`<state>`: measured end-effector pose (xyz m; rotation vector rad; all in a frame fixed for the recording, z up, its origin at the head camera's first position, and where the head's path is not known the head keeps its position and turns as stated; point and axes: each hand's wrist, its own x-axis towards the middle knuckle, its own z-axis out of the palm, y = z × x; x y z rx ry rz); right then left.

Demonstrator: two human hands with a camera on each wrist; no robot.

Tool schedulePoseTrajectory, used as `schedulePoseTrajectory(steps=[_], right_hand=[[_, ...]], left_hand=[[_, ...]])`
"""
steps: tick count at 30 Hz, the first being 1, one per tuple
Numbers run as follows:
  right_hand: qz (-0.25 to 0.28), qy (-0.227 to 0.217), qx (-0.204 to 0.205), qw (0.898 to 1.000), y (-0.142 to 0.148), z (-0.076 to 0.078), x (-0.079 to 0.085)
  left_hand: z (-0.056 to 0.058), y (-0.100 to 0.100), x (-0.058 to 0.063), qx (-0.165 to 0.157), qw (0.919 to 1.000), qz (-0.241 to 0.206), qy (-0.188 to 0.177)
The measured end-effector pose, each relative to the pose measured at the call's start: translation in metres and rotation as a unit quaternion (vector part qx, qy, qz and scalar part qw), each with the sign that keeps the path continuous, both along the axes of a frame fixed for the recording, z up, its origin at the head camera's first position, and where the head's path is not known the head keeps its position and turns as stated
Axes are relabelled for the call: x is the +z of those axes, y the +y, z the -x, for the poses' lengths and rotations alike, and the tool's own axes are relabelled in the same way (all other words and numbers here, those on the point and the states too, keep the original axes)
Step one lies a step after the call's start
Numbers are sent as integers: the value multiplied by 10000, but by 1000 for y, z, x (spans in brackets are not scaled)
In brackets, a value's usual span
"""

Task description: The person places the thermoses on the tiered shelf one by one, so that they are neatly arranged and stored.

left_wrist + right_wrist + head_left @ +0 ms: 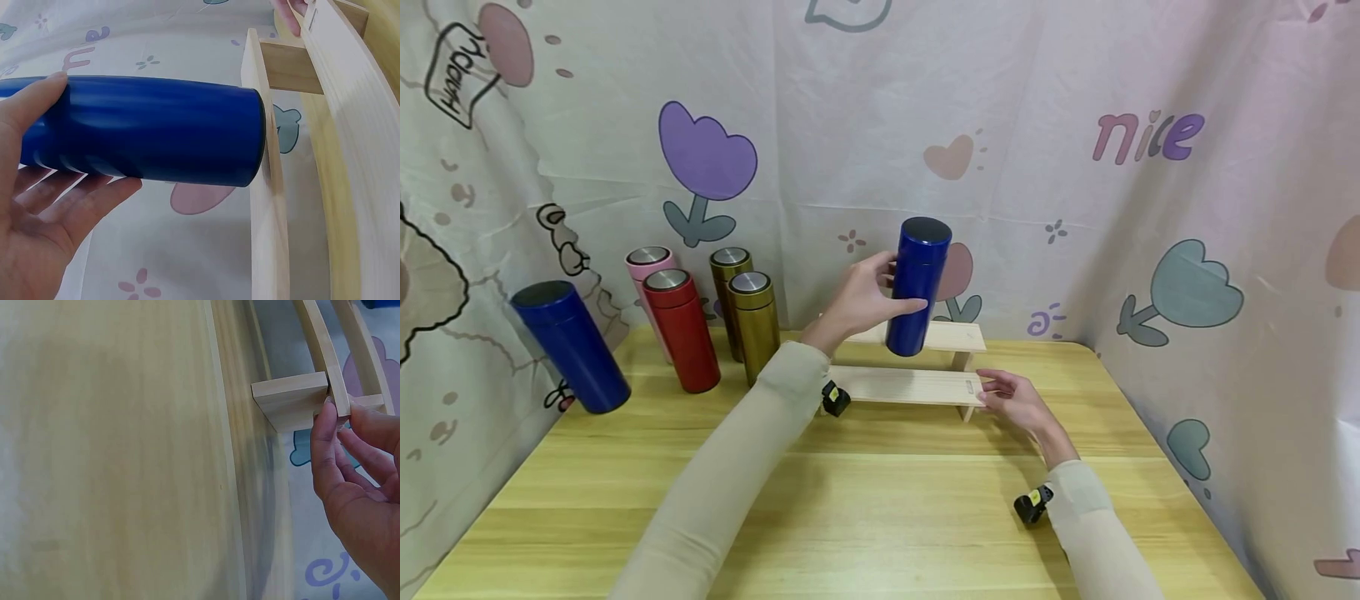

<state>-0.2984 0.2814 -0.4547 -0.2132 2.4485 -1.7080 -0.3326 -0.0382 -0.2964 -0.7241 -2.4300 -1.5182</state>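
Blue flask (917, 287) is off the counter (880, 517), near upright, over the wooden stand's upper shelf (958, 336); can't tell if its base touches. Left fingers (103, 206) curled partway round mid-body, thumb on the opposite side, firm hold. Right fingers (324, 447) nearly closed, pinching the right end of the lower shelf (902, 386).

Handling, my guess: rigid shell, moderate weight, heavier if filled; can't see contents. Smooth glossy finish, so likely slippery. Mid-body wrap is the right hold; avoid the lid (927, 230), might twist. Stand looks light, could skid if knocked; bracing its end makes sense. Shelf is narrow, so base needs centring.
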Motion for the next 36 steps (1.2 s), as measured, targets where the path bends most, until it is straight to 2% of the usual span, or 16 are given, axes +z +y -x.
schedulePoseTrajectory(steps=[4,16,23,32,36], right_hand=[[19,-9,-3,10000,1,0,0],[161,-44,58,9998,1,-1,0],[180,-65,63,9998,2,-1,-1],[182,-74,66,9998,1,-2,2],[189,-72,78,9998,0,-1,2]], left_hand=[[4,7,2,-47,10000,32,46],[22,26,7,-44,9998,-82,-184],[27,40,11,-91,9999,-67,-62],[34,54,15,51,9997,177,157],[36,58,17,102,9997,145,158]])
